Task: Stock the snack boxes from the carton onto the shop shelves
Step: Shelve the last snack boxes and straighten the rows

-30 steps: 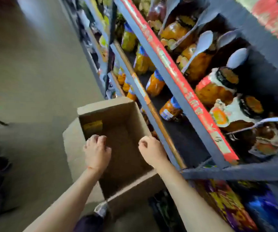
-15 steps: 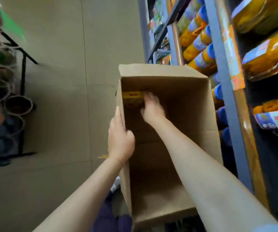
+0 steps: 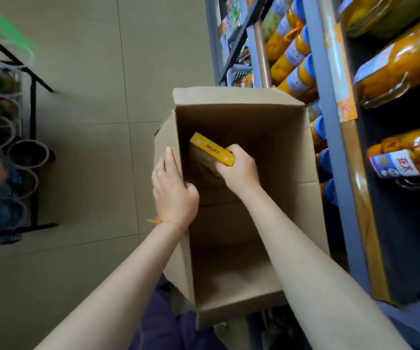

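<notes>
One step is in hand: lifting stock out of the carton. Blue metal shop shelves (image 3: 327, 137) fill the right of the frame, carrying jars of orange preserved fruit (image 3: 395, 64) lying in rows. At centre stands the open brown cardboard carton (image 3: 302, 198), its visible floor bare apart from one item. Left hand (image 3: 174, 193) grips the carton's left wall, thumb inside and fingers laid flat outside. Right hand (image 3: 239, 170) reaches inside, fingers curled round the near end of the yellow rectangular snack box (image 3: 210, 149), which sits against the carton's upper-left inner corner. Judged next: raise the box clear of the rim and carry it right to a free shelf spot.
</notes>
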`<state>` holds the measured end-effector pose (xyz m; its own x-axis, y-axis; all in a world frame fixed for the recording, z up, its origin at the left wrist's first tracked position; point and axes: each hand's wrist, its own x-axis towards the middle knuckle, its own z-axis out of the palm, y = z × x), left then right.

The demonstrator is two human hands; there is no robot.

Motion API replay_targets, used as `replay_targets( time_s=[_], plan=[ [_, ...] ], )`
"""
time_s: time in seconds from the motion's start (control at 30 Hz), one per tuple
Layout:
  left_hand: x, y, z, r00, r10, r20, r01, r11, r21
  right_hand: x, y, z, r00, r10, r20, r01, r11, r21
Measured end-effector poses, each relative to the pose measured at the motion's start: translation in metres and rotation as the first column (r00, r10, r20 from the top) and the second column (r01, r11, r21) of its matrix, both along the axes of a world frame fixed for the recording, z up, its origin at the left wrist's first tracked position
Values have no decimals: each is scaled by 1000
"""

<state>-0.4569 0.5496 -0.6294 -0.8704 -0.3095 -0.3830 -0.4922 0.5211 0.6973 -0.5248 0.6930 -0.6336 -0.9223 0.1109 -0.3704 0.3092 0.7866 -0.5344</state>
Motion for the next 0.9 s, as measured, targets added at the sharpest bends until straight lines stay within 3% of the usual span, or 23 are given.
replay_targets(
  time_s=[0.07,0.13,0.27,0.33,0.4,0.63,0.8,0.9],
  plan=[
    [5,1,11,992,-109,-68,99,985,-139,19,15,37,987,-160,11,159,965,-209],
    [10,9,35,958,-245,-147,229,967,-114,38,29,83,966,-258,-5,240,905,-351],
    [19,39,109,894,-412,-176,440,883,165,79,61,177,889,-457,-20,375,754,-539],
    [22,51,152,917,-390,-87,386,808,446,98,75,223,823,-567,-43,435,677,-594],
    [25,65,193,916,-398,-59,351,720,598,116,88,267,747,-660,-85,457,602,-655],
    [76,133,325,936,-265,-231,339,503,795,212,99,373,702,-678,-218,453,662,-597],
    [130,174,371,865,-322,-385,499,479,722,287,113,418,595,-729,-338,523,670,-527],
    [170,194,389,835,-336,-436,547,419,725,338,127,442,533,-761,-371,608,649,-458]
  ],
)
